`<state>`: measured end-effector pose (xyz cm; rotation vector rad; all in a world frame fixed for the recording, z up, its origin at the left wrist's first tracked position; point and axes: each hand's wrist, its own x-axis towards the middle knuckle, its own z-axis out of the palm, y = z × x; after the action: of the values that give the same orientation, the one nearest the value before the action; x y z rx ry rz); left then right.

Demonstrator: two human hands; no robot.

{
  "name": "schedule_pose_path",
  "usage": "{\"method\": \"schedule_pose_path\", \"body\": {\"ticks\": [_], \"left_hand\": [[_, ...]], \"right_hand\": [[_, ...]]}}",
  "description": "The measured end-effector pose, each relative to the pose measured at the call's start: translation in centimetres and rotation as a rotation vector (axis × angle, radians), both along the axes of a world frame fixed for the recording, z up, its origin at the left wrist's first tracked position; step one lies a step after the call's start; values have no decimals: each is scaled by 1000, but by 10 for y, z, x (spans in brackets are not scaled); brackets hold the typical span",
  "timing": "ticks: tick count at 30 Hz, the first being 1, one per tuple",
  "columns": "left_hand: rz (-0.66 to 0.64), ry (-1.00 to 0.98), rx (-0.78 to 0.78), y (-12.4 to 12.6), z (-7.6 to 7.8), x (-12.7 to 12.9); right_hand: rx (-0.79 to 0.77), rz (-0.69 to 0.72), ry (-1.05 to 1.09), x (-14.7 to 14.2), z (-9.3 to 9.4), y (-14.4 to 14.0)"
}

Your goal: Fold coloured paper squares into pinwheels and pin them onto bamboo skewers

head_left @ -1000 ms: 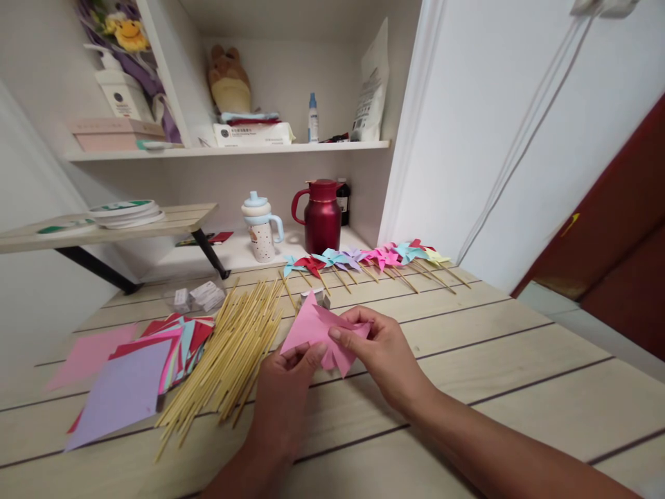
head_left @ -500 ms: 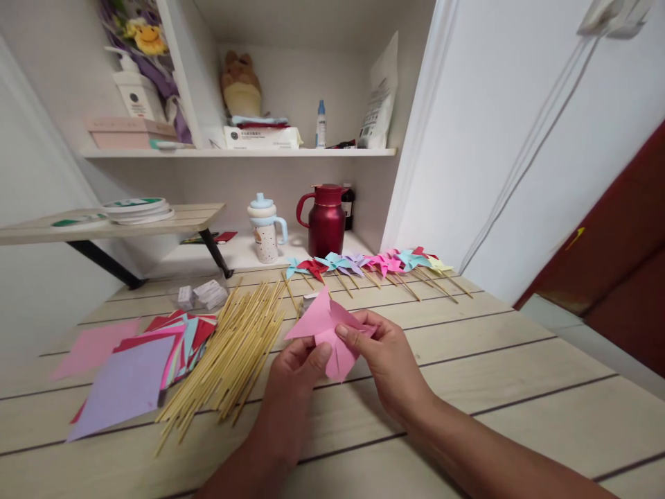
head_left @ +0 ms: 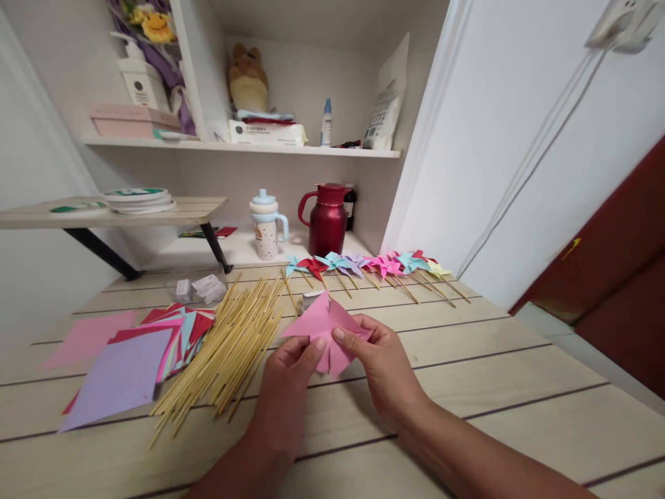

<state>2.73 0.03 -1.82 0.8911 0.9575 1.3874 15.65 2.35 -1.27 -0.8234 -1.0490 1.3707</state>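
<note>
Head view: fingers (head_left: 318,344) pinching pink paper (head_left: 323,324)

Open table (head_left: 519,388) rightward; bamboo sticks (head_left: 228,353), paper stack (head_left: 140,353) crowding the left

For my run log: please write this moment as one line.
left hand: holds pink paper | right hand: holds same paper | beside: sticks, paper stack

Two hands, the left hand (head_left: 291,378) and the right hand (head_left: 382,360), hold one pink paper (head_left: 325,324). One red jug (head_left: 328,220) and one cup (head_left: 264,226) stand at the back. The sticks (head_left: 228,350) and pinwheels (head_left: 364,263) are too many to count.
</note>
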Motion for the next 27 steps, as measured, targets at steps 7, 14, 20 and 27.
{"method": "schedule_pose_path", "body": {"ticks": [7,14,20,27], "left_hand": [[62,18,-54,1,0,0],[101,96,-86,2,1,-6],[175,86,-96,10,7,-24],[225,25,-49,11,14,-35]], "right_hand": [[-25,23,38,-2,-2,-3],[-65,88,75,-2,-2,-1],[12,112,-62,4,6,-4],[110,141,-149,5,11,-8]]}}
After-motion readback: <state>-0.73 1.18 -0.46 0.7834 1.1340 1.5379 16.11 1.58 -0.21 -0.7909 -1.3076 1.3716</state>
